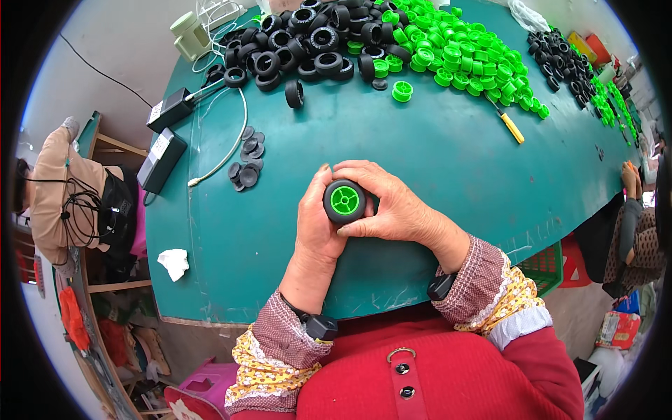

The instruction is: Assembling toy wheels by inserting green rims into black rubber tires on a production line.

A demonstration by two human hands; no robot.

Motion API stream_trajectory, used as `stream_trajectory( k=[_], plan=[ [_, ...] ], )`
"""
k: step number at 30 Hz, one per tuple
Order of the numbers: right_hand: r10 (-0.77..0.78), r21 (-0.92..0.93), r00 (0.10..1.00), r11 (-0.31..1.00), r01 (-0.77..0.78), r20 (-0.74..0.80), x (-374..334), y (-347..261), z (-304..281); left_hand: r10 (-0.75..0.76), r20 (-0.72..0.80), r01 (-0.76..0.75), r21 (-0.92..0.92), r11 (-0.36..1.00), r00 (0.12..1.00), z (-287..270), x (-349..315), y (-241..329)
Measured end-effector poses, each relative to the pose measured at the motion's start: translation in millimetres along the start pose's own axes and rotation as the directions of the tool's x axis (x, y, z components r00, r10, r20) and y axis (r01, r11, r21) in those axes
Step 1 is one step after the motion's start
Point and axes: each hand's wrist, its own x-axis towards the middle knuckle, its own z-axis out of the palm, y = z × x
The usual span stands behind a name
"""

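My left hand (316,213) cups the left side of a black tyre (344,219) while my right hand (393,204) grips its top and right, fingers closed. The green hub (345,200) already sits inside it, seemingly well seated (I can't see the back). Plenty lies unjoined: loose black tyres (285,57) well beyond my hands, and loose green hubs (467,52) beyond and rightward of my right hand.
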Motion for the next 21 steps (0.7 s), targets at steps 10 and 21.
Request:
stream_trajectory(
  k=[10,21],
  plan=[
    [0.040,0.073,0.999,0.997,-0.037,-0.037,0,-2,5,0.093,-0.149,-0.076,0.113,0.991,0.984,12,-3,-3],
    [0.083,0.080,0.996,0.993,-0.082,-0.010,0,-13,6,0.344,-0.076,-0.265,0.491,0.830,0.936,12,-13,-4]
  ],
)
